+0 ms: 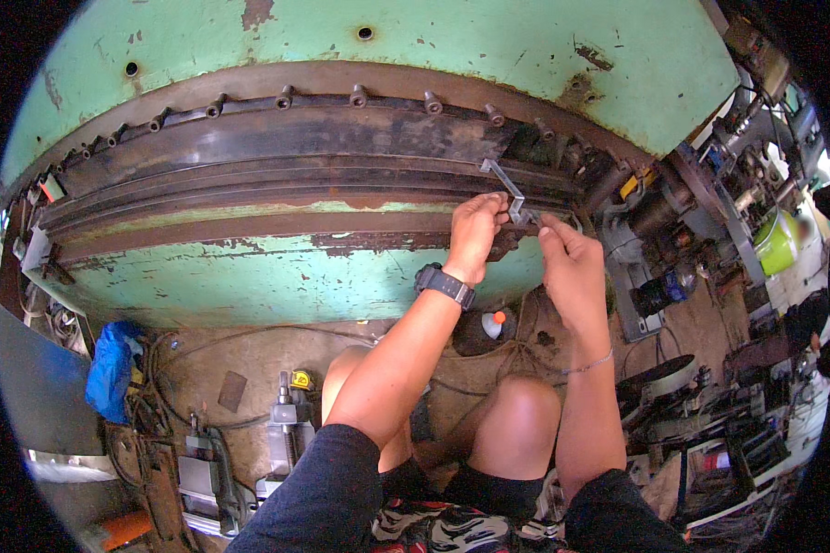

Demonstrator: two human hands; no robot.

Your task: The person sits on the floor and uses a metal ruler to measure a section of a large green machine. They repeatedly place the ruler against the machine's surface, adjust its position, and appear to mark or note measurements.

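Observation:
My left hand point(476, 238), with a dark watch on its wrist, has its fingers closed in a pinch on a thin, silvery bent metal strip point(505, 181). The strip has a hooked far end and stands up in front of the machine's long dark jaw point(341, 173). On the strip's near right end, thumb and fingers of my right hand point(572, 263) are pressed together; the fingertips partly hide what lies between them. Both hands are just above the front edge of the green machine bed point(231, 284).
A row of bolts point(359, 95) runs along the green upper beam point(452, 55). On the floor lie cables, a blue bag point(112, 370), a yellow tape measure point(301, 379) and a metal vise point(289, 433). An orange-capped bottle point(495, 323) stands below my hands. Machine parts crowd the right.

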